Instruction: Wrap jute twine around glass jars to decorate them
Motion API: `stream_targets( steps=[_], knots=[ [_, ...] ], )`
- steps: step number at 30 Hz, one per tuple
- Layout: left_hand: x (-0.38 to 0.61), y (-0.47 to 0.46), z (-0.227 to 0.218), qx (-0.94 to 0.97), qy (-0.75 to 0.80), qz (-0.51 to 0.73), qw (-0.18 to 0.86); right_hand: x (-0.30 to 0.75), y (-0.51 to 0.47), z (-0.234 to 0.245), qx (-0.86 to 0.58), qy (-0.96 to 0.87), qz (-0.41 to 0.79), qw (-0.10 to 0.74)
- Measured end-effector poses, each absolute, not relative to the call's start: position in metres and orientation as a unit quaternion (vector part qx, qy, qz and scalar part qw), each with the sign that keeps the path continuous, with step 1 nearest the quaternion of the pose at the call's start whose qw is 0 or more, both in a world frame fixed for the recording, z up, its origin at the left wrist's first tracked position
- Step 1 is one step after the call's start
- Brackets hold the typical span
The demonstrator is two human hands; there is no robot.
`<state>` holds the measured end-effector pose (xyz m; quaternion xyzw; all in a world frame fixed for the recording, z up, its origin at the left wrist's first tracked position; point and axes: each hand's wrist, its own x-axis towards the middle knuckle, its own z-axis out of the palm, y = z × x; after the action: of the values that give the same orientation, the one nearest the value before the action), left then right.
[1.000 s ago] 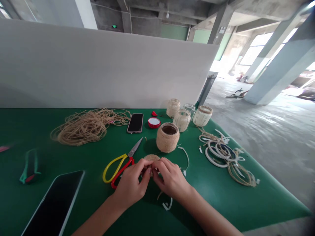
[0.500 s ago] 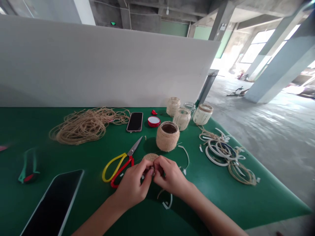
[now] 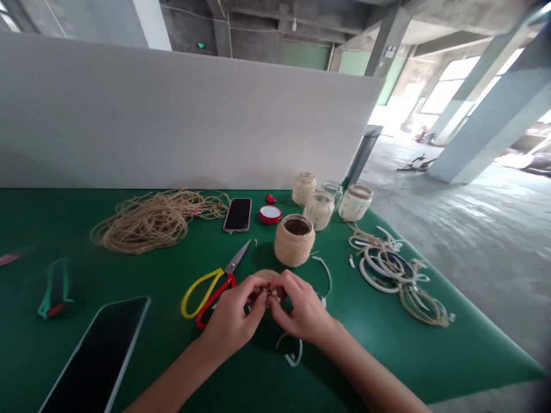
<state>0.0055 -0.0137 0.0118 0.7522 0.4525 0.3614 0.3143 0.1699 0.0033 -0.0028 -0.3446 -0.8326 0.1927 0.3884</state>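
Fingers [image 3: 253, 285] curled tighter, pinching twine-wrapped disc [image 3: 267, 275]

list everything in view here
round twine-covered disc: 1, tan, between both hands
twine-wrapped glass jar: 1, tan, beyond the hands
pale wrapped jars: 3, cream, far edge
bare glass jar: 1, clear, among them
loose jute twine heap: 1, tan, far left
black smartphone: 1, black, far edge
red-rimmed jar lid: 1, red, beside smartphone
yellow-and-red-handled scissors: 1, left of hands
dark tablet: 1, black, near left
green pouch: 1, green, left
white strips with twine: several, white and tan, right
green table mat: 1, green, under everything
left hand: 1, bare, pinching disc
right hand: 1, bare, pinching disc
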Motion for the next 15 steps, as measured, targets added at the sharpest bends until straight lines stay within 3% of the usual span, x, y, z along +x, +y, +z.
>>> stream_targets(
  steps=[4, 15],
  knots=[
    [0.0056, -0.0119, 0.0121, 0.757, 0.442, 0.361, 0.319, 0.1701, 0.0044, -0.0028, -0.337, -0.847, 0.163, 0.378],
    [0.0044, -0.0058, 0.0186, 0.792, 0.439, 0.327, 0.271, 0.1692, -0.0001, 0.0062, -0.372, -0.785, 0.296, 0.397]
  ],
)
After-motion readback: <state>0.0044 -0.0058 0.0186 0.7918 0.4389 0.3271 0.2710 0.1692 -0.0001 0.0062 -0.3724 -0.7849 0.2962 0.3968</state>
